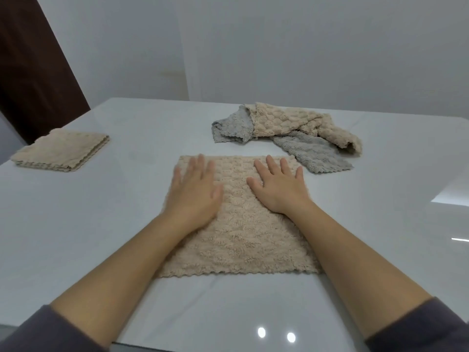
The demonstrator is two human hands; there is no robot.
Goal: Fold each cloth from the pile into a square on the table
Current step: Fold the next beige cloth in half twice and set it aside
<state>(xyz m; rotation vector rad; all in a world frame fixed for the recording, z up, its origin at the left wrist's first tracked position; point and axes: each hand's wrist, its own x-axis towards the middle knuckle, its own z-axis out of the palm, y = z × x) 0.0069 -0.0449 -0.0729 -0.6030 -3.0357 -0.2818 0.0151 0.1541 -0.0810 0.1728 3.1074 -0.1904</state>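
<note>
Left grip [195, 191] and right grip [278, 191] lie flat, straight-fingered, holding nothing, on the beige cloth [238, 242] mid-table [101, 224]; one folded square [59, 153] looks done, while the crumpled pile [286, 130] awaits folding.

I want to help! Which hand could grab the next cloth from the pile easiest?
Probably right: the right hand lies nearest the pile; the left hand sits toward the folded stack.

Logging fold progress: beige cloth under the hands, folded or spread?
Spread flat: the beige cloth shows no folded-over layer; left hand and right hand lie flat on it.
</note>
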